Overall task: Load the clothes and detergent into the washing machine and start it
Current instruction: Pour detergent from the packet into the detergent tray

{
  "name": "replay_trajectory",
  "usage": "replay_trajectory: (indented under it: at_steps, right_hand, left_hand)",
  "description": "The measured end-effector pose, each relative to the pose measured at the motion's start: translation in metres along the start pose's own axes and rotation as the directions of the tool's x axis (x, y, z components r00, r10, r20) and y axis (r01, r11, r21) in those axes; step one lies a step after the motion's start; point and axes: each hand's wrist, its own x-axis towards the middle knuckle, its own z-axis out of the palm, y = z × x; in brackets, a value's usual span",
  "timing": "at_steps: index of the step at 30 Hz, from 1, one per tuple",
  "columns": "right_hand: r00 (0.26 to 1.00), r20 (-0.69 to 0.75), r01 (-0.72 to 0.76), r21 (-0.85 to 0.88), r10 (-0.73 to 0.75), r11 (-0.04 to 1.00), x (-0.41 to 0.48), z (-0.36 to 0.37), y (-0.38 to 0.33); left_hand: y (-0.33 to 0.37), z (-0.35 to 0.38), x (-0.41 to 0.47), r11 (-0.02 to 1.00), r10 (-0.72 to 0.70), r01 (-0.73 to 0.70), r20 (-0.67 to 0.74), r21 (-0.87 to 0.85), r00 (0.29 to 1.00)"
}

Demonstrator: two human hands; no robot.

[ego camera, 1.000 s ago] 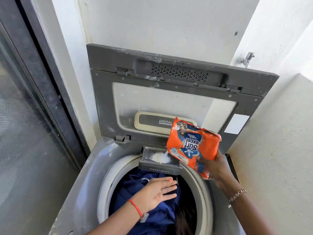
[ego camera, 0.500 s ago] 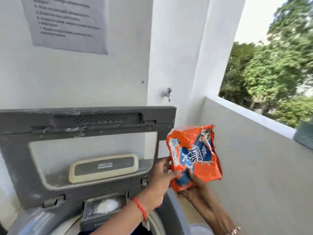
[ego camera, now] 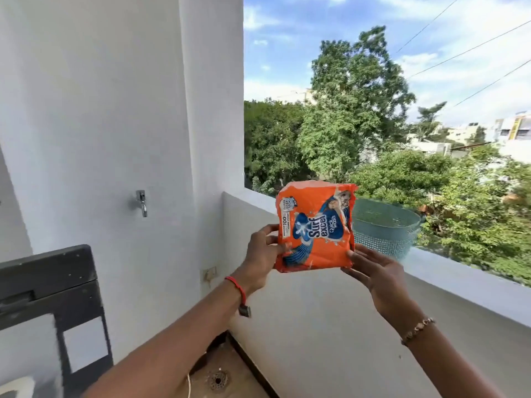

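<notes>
An orange detergent packet (ego camera: pixel 314 228) with a blue logo is held upright in the air between both hands, in front of the balcony wall. My left hand (ego camera: pixel 263 254) grips its lower left edge. My right hand (ego camera: pixel 373 268) holds its lower right corner from beneath. Only the dark grey raised lid (ego camera: pixel 54 285) of the washing machine shows, at the lower left edge. The drum, the clothes and the detergent drawer are out of view.
A teal mesh basket (ego camera: pixel 385 228) sits on the white balcony ledge (ego camera: pixel 459 274) just behind the packet. A tap (ego camera: pixel 141 202) sticks out of the white wall. A floor drain (ego camera: pixel 218 380) lies below, on the tiled floor.
The view has swung up and to the right, away from the machine. The packet has moved from over the detergent drawer towards the balcony ledge, and my left hand has taken hold of it too.
</notes>
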Motion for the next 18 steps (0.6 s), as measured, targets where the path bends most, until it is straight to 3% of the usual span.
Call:
replay_trajectory:
  at_steps: [5,9,13,18]
  right_hand:
    - [0.971,-0.097,0.189,-0.251,-0.219,0.949,0.071,-0.049,-0.049]
    - [0.905,-0.127,0.301,-0.483,-0.406,0.822,0.126,-0.075,-0.074]
    - [0.867,-0.125,0.28,-0.679,-0.483,0.679,0.169,-0.096,-0.081]
    - [0.907,-0.052,0.185,-0.842,-0.417,0.506,0.207,-0.123,-0.07]
  left_hand:
    - [0.025,0.079,0.078,0.996,0.08,-0.075,0.088,-0.058,0.993]
    - [0.034,0.128,0.133,0.987,0.159,-0.154,0.102,-0.052,0.982]
    - [0.031,0.169,0.177,0.976,0.205,-0.208,0.054,0.066,0.977]
    - [0.01,0.202,0.21,0.963,0.195,-0.209,0.096,0.171,0.976]
